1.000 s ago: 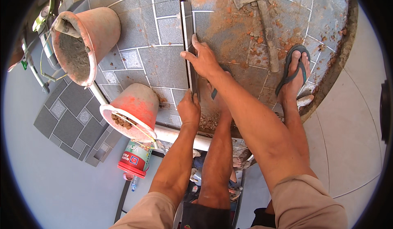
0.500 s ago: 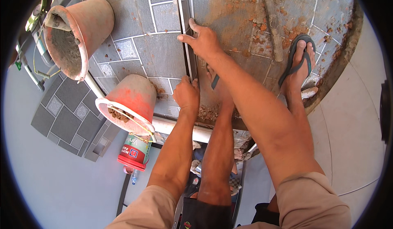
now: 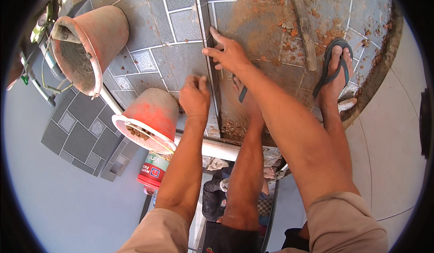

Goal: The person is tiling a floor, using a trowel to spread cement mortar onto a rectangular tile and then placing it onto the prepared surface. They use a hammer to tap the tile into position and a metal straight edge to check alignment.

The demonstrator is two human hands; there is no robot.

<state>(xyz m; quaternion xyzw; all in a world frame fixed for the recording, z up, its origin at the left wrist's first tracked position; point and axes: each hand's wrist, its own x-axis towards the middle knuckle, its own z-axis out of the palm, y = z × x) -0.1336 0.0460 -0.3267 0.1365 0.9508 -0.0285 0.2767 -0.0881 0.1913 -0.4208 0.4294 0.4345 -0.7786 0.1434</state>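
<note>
A long, straight metal bar (image 3: 212, 85) stretches from the top edge toward me over grey tiles, dark along one side. My right hand (image 3: 228, 54) grips it, thumb on its top and fingers along its right side. To the left of the bar and apart from it is my left hand (image 3: 195, 97), its fingers curled in and its thumb close to them. Anything inside those fingers is hidden. A dirty bucket (image 3: 156, 110) with reddish stains lies tipped beside my left wrist, with brown clumps inside.
Another tipped bucket (image 3: 106, 29) holds grey mortar at far left. A wooden-handled tool (image 3: 303, 31) lies among soil crumbs near my sandalled right foot (image 3: 334, 70). A red-and-green pail (image 3: 153, 169) is below the buckets. Beyond the pale edge (image 3: 221, 150), someone in dark clothes (image 3: 214, 198) appears lower down.
My left hand has let go of the bar and moved left and slightly up. My right hand stays at the bar, shifted slightly in the picture. The view has moved a little.
</note>
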